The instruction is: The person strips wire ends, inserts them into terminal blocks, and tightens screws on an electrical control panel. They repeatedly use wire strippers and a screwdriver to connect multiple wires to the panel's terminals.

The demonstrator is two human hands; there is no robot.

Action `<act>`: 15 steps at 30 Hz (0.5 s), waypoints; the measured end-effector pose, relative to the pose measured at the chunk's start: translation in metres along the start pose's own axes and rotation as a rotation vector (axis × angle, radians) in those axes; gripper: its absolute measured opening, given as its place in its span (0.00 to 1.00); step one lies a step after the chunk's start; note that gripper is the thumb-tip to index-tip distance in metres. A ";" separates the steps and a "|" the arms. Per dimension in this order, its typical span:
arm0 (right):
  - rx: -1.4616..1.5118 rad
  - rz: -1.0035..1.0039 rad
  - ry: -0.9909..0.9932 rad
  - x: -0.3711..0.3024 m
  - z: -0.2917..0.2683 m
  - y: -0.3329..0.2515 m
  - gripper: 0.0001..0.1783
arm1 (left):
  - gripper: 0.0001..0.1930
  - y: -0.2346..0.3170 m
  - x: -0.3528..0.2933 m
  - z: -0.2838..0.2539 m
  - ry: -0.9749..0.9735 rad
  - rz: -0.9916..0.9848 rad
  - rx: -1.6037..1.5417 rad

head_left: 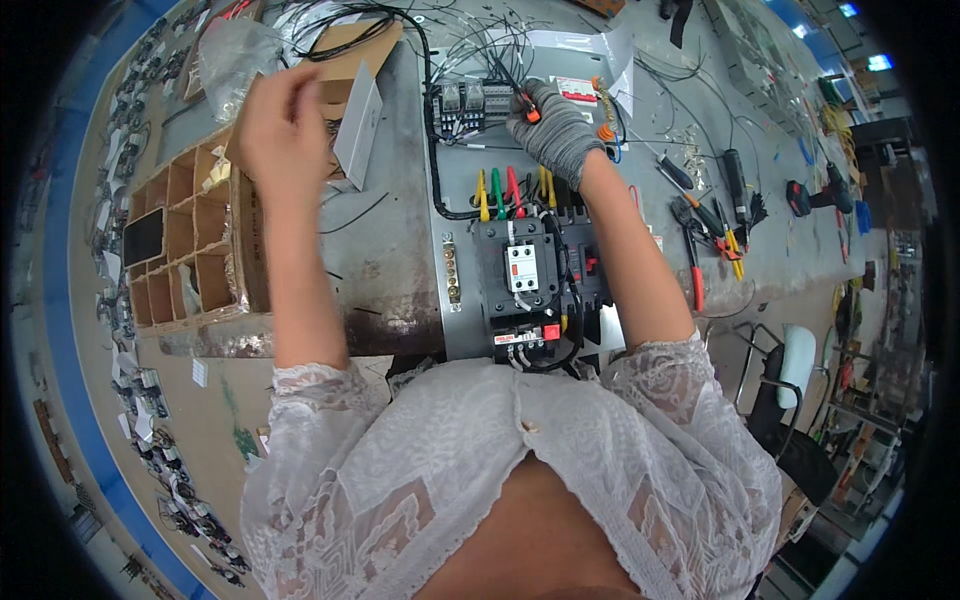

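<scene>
Right hand [553, 128] grips orange-black tool [531, 110]; left hand [287, 130] blurred, grip unclear; divided carton [248, 250] holds pale pieces [216, 172]

Your gloved right grip [553, 125] holds an orange-and-black tool [531, 110] beside relays [463, 99]; your blurred left grip [285, 130] hovers near a carton [357, 128].

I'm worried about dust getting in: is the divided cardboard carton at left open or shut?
Open: the carton shows its dividers and compartments from above, with no lid across; a flat black piece hides only part.
</scene>
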State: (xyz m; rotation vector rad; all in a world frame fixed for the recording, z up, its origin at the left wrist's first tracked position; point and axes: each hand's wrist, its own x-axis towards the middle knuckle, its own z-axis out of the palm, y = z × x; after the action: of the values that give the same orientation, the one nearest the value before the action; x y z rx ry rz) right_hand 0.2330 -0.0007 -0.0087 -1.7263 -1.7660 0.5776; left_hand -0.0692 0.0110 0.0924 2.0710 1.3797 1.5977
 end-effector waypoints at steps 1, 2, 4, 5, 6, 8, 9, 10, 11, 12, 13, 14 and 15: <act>0.031 0.005 0.025 0.007 0.005 0.006 0.20 | 0.08 0.011 -0.013 0.016 -0.090 -0.054 -0.165; 0.020 -0.019 0.005 0.006 0.001 -0.007 0.20 | 0.09 0.018 -0.025 0.031 -0.183 0.024 -0.170; -0.047 -0.027 -0.025 0.003 -0.011 -0.033 0.16 | 0.11 0.015 -0.051 0.065 -0.312 0.026 -0.238; -0.098 -0.010 -0.034 0.003 -0.015 -0.044 0.13 | 0.12 0.008 -0.058 0.082 -0.347 -0.047 -0.294; -0.150 0.008 -0.044 0.003 -0.016 -0.049 0.10 | 0.12 0.004 -0.059 0.091 -0.387 -0.161 -0.399; -0.072 -0.024 -0.010 0.020 0.001 -0.009 0.12 | 0.12 0.002 -0.057 0.107 -0.468 -0.380 -0.621; -0.023 -0.026 -0.016 0.025 0.003 -0.017 0.13 | 0.11 0.006 -0.052 0.105 -0.515 -0.476 -0.697; -0.048 -0.048 -0.016 0.023 0.001 -0.022 0.13 | 0.11 0.004 -0.052 0.108 -0.544 -0.493 -0.720; -0.073 -0.068 -0.019 0.021 -0.001 -0.028 0.14 | 0.11 0.000 -0.052 0.113 -0.573 -0.510 -0.743; -0.059 -0.060 -0.026 0.022 -0.004 -0.035 0.15 | 0.11 -0.004 -0.051 0.118 -0.604 -0.522 -0.767; -0.045 -0.052 -0.033 0.024 -0.005 -0.039 0.16 | 0.10 -0.007 -0.051 0.121 -0.625 -0.473 -0.751; -0.031 -0.043 -0.040 0.025 -0.008 -0.045 0.17 | 0.09 -0.009 -0.052 0.122 -0.633 -0.471 -0.733; -0.062 0.003 -0.074 0.021 -0.020 -0.066 0.20 | 0.09 -0.008 -0.051 0.123 -0.646 -0.469 -0.720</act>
State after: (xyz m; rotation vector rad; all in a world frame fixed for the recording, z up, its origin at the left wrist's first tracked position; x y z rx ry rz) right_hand 0.1985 0.0142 0.0531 -1.7701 -1.8507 0.6012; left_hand 0.0299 0.0233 0.0033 1.4695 0.7992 0.9025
